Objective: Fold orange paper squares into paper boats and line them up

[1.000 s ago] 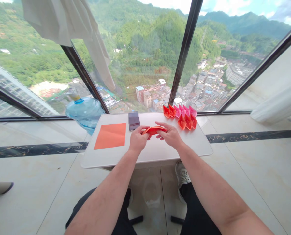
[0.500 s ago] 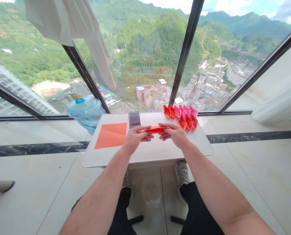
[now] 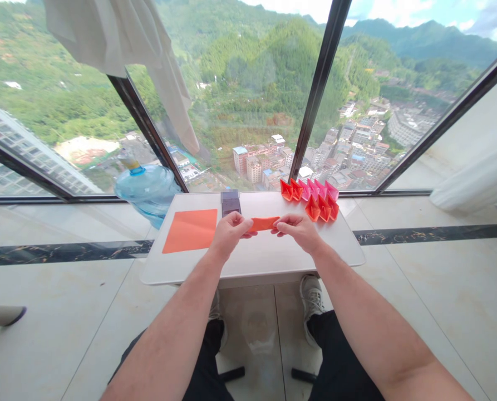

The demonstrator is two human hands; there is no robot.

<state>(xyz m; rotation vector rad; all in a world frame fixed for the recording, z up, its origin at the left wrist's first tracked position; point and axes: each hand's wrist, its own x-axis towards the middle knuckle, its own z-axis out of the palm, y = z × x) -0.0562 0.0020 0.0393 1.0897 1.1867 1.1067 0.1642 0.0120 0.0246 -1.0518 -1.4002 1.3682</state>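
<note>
A folded strip of orange paper [image 3: 264, 224] is stretched level between my two hands, above the white table [image 3: 256, 262]. My left hand [image 3: 230, 231] pinches its left end between thumb and fingers. At the other end my right hand [image 3: 297, 229] grips it the same way. Left of my hands, a flat orange paper sheet [image 3: 191, 229] lies on the table. Folded paper boats stand at the back right: red ones [image 3: 324, 208] in front, pink ones [image 3: 310, 189] and more red behind.
A dark phone-like object [image 3: 231, 204], partly blurred, lies at the table's back edge behind my left hand. A large blue water bottle [image 3: 146, 189] stands left of the table. Tall windows with dark frames [image 3: 320, 83] rise behind, and a pale curtain [image 3: 118, 39] hangs at left.
The folded paper has turned so its broad flat face now shows instead of a narrow edge. My fingers have closed in to pinch its ends; the rest stays put.
</note>
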